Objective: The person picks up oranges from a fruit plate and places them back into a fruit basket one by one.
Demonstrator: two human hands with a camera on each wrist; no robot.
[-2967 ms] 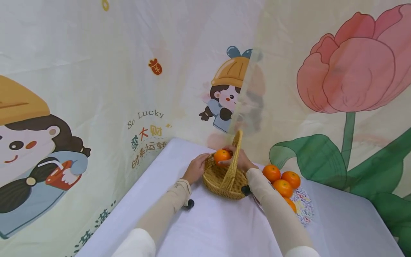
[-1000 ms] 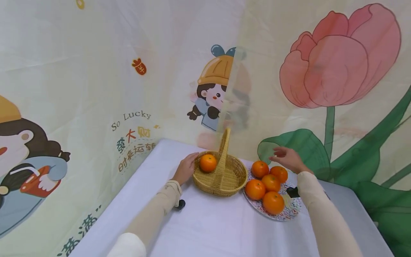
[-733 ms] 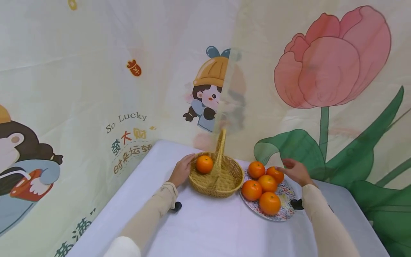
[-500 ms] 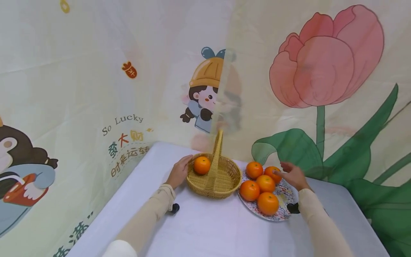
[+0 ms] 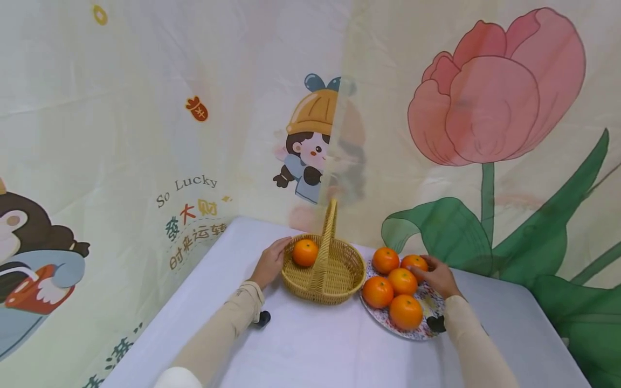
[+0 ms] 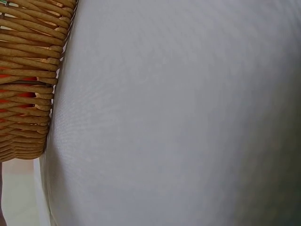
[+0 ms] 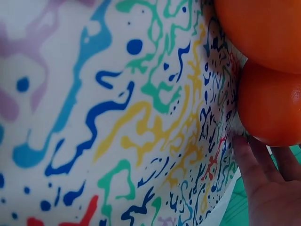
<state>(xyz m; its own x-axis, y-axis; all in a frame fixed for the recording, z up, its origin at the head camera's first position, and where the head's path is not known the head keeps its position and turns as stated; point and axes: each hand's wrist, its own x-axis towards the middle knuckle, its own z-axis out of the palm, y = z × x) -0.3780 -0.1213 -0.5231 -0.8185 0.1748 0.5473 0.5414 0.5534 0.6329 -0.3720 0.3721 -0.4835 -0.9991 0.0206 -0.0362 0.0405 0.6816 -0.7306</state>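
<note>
My left hand rests against the left rim of a wicker basket with an arched handle; its fingers extend along the rim. Inside the basket, left of the handle, sits one orange. My right hand holds the back-right orange on a speckled plate, its thumb at the near side and fingers behind. In the right wrist view, the fingertips of that hand meet the lower edge of an orange. The left wrist view shows the basket's woven side.
Several more oranges are grouped on the plate, just right of the basket. A white cloth covers the table. Printed curtains hang close behind and to the left. The basket handle arches up between its two halves.
The right hand has placed an orange in the basket and let go, moved right to the plate, then closed in on the back-right orange. The left hand has stayed at the basket rim.
</note>
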